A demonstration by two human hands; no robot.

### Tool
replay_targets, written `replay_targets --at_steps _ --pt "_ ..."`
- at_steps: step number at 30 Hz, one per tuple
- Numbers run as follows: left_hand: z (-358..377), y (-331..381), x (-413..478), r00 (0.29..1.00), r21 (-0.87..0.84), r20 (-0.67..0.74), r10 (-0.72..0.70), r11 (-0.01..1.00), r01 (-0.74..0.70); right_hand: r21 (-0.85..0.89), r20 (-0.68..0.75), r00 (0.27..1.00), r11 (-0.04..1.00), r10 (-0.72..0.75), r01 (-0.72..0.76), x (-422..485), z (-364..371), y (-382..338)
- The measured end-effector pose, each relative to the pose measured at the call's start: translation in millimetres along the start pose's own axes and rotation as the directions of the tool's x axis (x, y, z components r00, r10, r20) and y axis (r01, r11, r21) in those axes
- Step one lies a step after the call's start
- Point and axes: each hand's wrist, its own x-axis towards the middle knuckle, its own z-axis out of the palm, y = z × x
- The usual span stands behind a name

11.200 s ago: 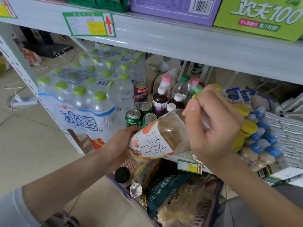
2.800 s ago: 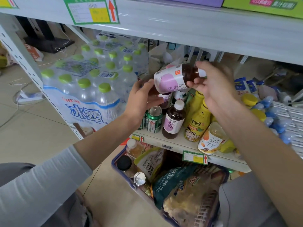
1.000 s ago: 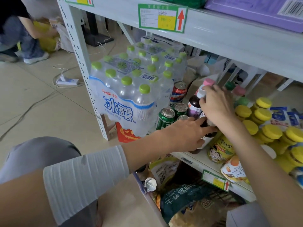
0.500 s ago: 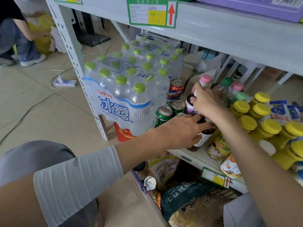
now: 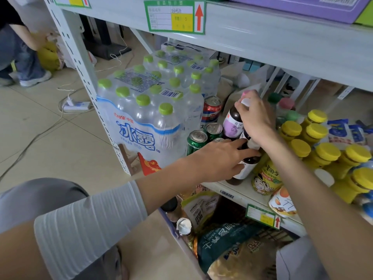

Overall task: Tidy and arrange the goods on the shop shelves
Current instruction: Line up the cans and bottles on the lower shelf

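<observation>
Straightening the dark drinks: my right hand (image 5: pixel 256 120) pinches the purple-label bottle (image 5: pixel 233 124) by its cap, my left hand (image 5: pixel 220 158) grips the front bottle (image 5: pixel 245 168) — next, square both in line.

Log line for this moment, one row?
left hand: holds front dark bottle | right hand: grips purple-label bottle top | both on shelf

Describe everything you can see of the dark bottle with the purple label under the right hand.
The dark bottle is upright on the lower shelf, beside the green cans. It looks like clear plastic full of dark brown drink, with a purple and white printed label round its body and a white cap. The right hand grips it from the right, curled round the cap and neck. A second dark bottle, held by the left hand, hides its base.
</observation>
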Motion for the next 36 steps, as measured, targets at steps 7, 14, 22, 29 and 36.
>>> replay_targets --at_steps 7,14,22,29,36 --pt "1.4 -2.8 0.9 1.000 0.014 0.007 0.006 1.000 -0.006 0.250 -0.211 0.975 0.968 0.074 -0.019 -4.6 -14.8 -4.5" --pt "7.7 -13.5 8.0 0.996 -0.185 -0.093 0.013 0.982 -0.030 0.374 -0.312 0.935 0.927 0.165 -0.039 -16.1 -22.1 -8.6" --pt "-15.2 -35.7 12.3 0.829 -0.571 -0.141 -0.541 0.729 0.378 0.598 -0.279 0.910 0.797 0.305 -0.084 -22.5 -39.9 -10.4" --pt "-29.7 -40.2 16.3 0.583 -0.922 0.383 -0.717 -0.258 0.288 0.807 -0.168 0.930 0.588 0.326 -0.061 -40.5 -51.2 -19.9" --pt "-38.9 -35.9 6.5 0.680 -0.904 0.370 -0.633 -0.414 0.107 0.851 -0.077 0.953 0.517 0.293 -0.090 -47.8 -64.9 -14.6"
